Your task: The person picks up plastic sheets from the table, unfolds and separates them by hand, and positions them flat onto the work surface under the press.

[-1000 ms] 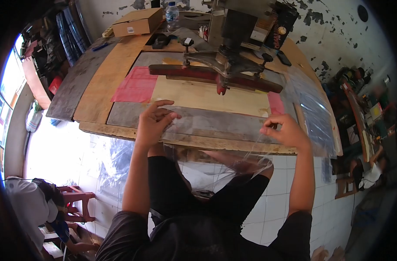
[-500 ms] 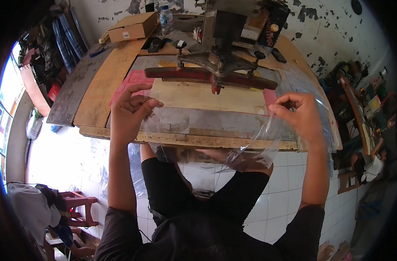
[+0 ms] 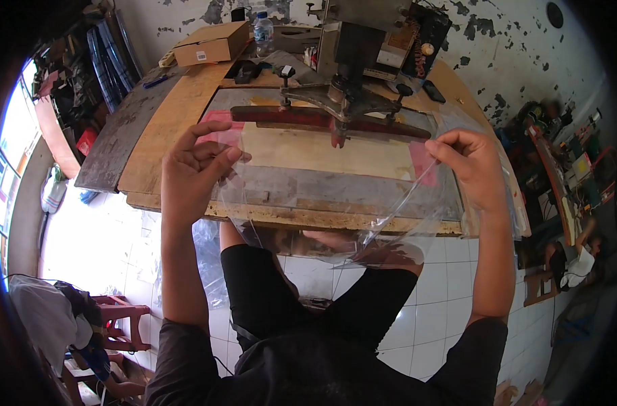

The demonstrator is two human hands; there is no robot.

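A clear plastic sheet (image 3: 396, 223) hangs stretched between my hands over the front edge of the worktable. My left hand (image 3: 199, 169) pinches its left corner, and my right hand (image 3: 467, 162) pinches the right one. Beyond the sheet lies a pale yellow panel (image 3: 308, 150) with pink tape (image 3: 423, 162) at its right end and more pink at its left end, partly behind my left hand. Over the panel stands a press head with a dark red bar (image 3: 281, 116). The sheet's lower edge sags above my lap.
On the table's back left are a cardboard box (image 3: 211, 43) and a water bottle (image 3: 263, 34). A phone (image 3: 433, 91) lies at the back right, above more clear plastic (image 3: 508, 183). A red stool (image 3: 124, 318) and another person (image 3: 51, 318) are at the lower left.
My hands have moved apart and up, spreading the plastic sheet, which was bunched lower a second ago. The view has shifted slightly.
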